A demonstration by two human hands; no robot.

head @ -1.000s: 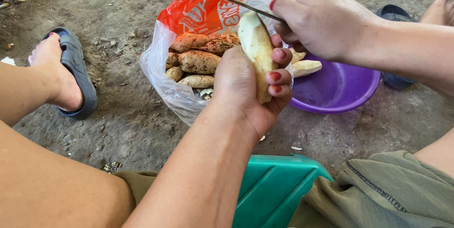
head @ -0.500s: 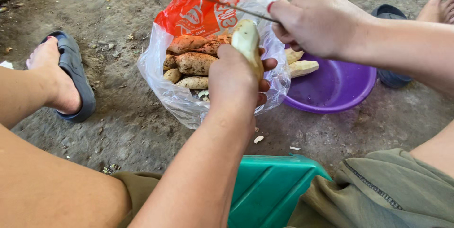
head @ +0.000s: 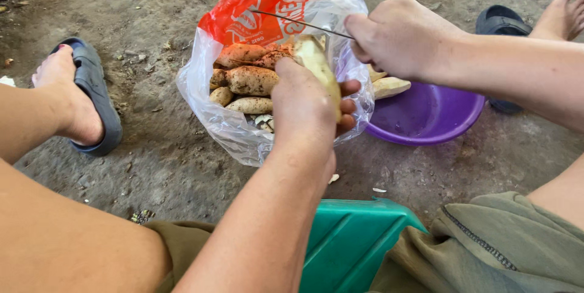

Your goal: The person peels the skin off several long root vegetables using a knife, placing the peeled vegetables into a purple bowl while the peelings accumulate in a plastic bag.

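Left hand [head: 307,107] clamps the pale sweet potato [head: 320,71] over the bag [head: 243,129]; right hand [head: 404,41] grips the knife [head: 298,21] — shallow strokes, blade angled away from fingers.

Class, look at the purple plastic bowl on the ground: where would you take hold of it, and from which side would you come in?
Grip the purple plastic bowl at its near rim, coming from above on the side facing the green plastic stool. That edge looks bare and open, while the far side is crowded by peeled pale roots, the right hand and the clear plastic bag.
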